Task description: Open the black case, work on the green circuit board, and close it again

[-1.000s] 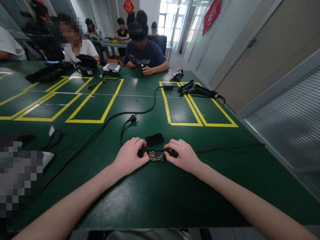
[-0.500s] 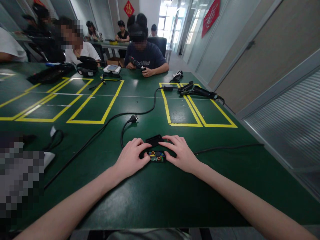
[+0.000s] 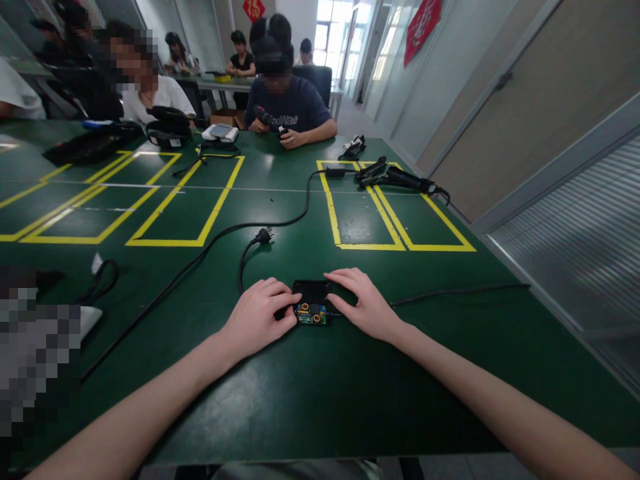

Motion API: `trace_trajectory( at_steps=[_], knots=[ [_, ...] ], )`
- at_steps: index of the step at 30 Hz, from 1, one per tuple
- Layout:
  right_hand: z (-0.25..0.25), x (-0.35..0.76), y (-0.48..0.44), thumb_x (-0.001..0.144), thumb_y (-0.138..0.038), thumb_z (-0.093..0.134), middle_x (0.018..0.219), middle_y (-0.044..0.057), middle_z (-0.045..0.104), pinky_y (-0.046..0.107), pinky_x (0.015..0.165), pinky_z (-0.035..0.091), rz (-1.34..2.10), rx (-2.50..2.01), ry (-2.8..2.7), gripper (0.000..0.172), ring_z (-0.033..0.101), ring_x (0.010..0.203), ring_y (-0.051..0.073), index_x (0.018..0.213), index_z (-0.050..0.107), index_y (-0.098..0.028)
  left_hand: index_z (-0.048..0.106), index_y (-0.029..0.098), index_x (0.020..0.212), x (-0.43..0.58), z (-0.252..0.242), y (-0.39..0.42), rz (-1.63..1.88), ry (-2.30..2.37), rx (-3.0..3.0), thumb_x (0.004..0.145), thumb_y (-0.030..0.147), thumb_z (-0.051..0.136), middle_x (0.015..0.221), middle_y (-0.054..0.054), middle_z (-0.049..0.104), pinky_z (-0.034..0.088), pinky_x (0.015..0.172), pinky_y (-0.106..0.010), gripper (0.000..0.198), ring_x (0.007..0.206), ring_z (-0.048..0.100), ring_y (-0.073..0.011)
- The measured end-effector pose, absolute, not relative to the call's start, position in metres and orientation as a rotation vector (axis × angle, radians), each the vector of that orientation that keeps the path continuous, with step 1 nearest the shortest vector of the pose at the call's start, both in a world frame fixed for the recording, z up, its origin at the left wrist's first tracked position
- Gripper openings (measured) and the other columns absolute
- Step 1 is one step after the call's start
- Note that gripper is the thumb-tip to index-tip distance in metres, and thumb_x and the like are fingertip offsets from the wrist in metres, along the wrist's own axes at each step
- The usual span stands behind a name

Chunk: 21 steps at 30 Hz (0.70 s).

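Observation:
A small circuit board (image 3: 312, 313) with two copper coils lies in a black casing on the green table, between my hands. Just behind it and touching it is a black cover (image 3: 313, 292). My left hand (image 3: 261, 312) grips the left end of the casing, its thumb at the board and its fingers by the cover. On the other side, my right hand (image 3: 364, 305) has its fingers apart, with the tips close to the right edges of cover and board. A black cable leaves on each side, partly hidden by the hands.
A black plug (image 3: 263, 236) lies beyond my left hand. A long cable (image 3: 235, 229) crosses the table to black tools (image 3: 400, 180) at the back right. Yellow tape marks rectangles. Across the table, a person (image 3: 293, 107) holds a tool.
The black cover has levelled out and come down against the back of the board. My right hand's thumb and fingers have moved off the board's right end. The view has shifted slightly.

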State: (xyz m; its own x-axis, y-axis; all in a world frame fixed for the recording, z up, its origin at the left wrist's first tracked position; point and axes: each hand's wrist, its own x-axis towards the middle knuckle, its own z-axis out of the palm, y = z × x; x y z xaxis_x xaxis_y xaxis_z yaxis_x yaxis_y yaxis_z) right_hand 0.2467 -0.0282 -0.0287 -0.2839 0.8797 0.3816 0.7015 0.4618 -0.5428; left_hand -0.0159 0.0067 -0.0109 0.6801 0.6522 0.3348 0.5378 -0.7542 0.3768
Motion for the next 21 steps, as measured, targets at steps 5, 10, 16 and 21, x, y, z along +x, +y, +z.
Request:
trace_trajectory(
  at_steps=[5, 10, 16, 21],
  knots=[
    [-0.026, 0.246, -0.027, 0.096, -0.023, 0.066, 0.101, 0.008, 0.074, 0.042, 0.086, 0.06, 0.553, -1.281, -1.994, 0.026, 0.07, 0.093, 0.023, 0.122, 0.07, -0.021, 0.08, 0.019, 0.104, -0.017, -0.009, 0.007, 0.633, 0.934, 2.707, 0.091, 0.016, 0.062, 0.097, -0.007, 0.076, 0.054, 0.079, -0.037, 0.022, 0.087, 0.067, -0.0223],
    [-0.024, 0.244, -0.032, 0.094, -0.022, 0.067, 0.091, 0.003, 0.074, 0.029, 0.07, 0.061, 0.675, -1.113, -1.919, 0.024, 0.07, 0.074, 0.016, 0.118, 0.068, -0.021, 0.077, 0.018, 0.094, -0.017, -0.007, 0.006, 0.735, 0.915, 2.694, 0.088, 0.014, 0.062, 0.092, -0.006, 0.075, 0.053, 0.075, -0.034, 0.017, 0.084, 0.067, -0.0214],
    [-0.022, 0.246, -0.036, 0.101, -0.019, 0.061, 0.106, 0.007, 0.078, 0.03, 0.079, 0.063, 0.363, -0.908, -2.146, 0.021, 0.076, 0.091, 0.018, 0.12, 0.068, -0.024, 0.065, 0.02, 0.076, -0.017, -0.004, 0.005, 0.742, 0.943, 2.642, 0.084, 0.012, 0.061, 0.082, -0.003, 0.073, 0.052, 0.074, -0.031, 0.012, 0.078, 0.066, -0.0187],
    [-0.017, 0.248, -0.036, 0.101, -0.013, 0.053, 0.111, 0.009, 0.075, 0.03, 0.079, 0.062, 0.317, -0.852, -2.227, 0.026, 0.075, 0.098, 0.018, 0.122, 0.065, -0.024, 0.046, 0.021, 0.062, -0.019, -0.005, 0.006, 0.809, 0.937, 2.605, 0.088, 0.016, 0.057, 0.074, -0.002, 0.071, 0.048, 0.067, -0.03, 0.029, 0.071, 0.064, -0.0173]
  ],
)
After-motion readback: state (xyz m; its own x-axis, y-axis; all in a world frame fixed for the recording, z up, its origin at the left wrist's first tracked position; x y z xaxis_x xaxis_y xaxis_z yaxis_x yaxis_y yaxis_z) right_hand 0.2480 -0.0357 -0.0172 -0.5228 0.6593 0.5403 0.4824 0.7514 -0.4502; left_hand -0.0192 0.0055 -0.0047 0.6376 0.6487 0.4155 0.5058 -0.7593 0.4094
